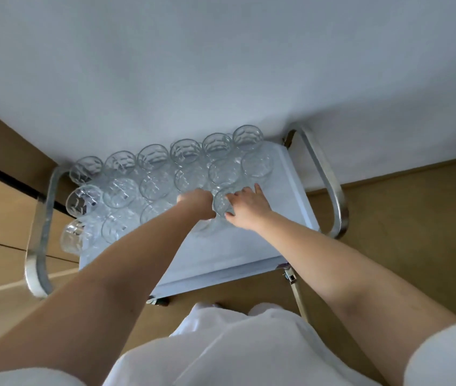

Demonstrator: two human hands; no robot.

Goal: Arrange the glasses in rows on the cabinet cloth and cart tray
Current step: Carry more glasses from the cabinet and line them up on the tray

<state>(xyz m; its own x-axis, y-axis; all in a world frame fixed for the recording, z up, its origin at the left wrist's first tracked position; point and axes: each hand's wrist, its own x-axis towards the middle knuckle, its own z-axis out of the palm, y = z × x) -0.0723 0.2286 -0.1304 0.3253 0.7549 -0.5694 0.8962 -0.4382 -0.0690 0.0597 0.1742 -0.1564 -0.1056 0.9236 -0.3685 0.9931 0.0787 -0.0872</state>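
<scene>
Over a pale cart tray [249, 246], a person's right hand [249, 208] curls thumb and fingers around a clear glass [222, 203]. The left hand [196, 203], fingers bent, sits against the glass's other side; whether it grips cannot be told. Beyond and left of both hands stand rows of glasses [154, 185], the farthest against a white wall [221, 65].

glasses [154, 188]: clear, faceted | standing, three rows | cart tray [249, 246], left and far
</scene>
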